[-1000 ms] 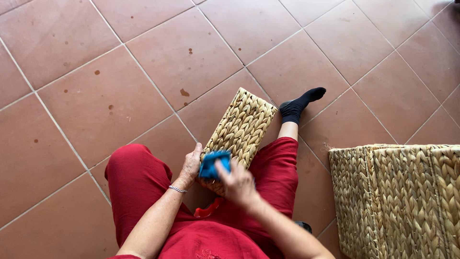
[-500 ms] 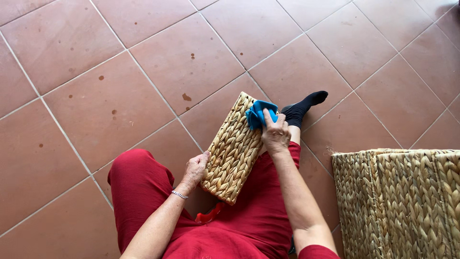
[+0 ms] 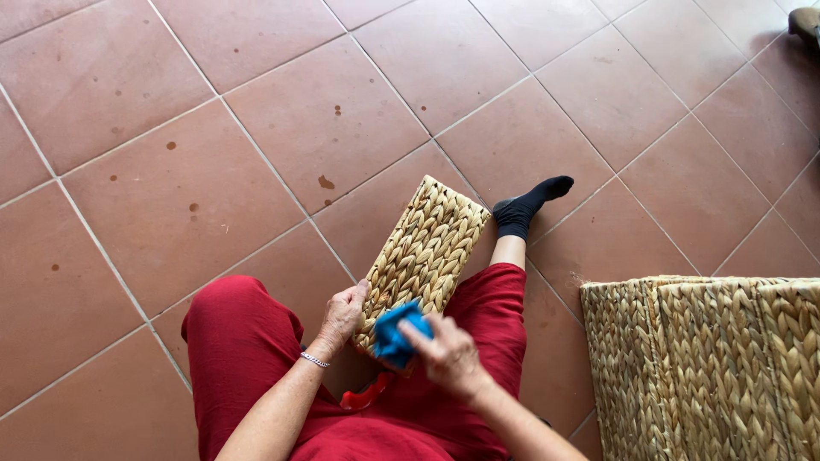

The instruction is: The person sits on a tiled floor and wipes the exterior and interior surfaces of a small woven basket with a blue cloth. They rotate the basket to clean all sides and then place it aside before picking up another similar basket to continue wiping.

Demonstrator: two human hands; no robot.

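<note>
Blue cloth [image 3: 400, 333], gripped in right hand [image 3: 448, 354], has slid from woven basket's [image 3: 427, 252] far end to near end

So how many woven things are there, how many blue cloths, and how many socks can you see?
Woven things: 2, the small woven basket on the lap and the big woven basket at the right
Blue cloths: 1, the blue cloth under the right hand
Black socks: 1, the black sock
Total: 4

A home floor: terracotta tiles [image 3: 213, 205] and a large woven basket [image 3: 709, 367]
</note>
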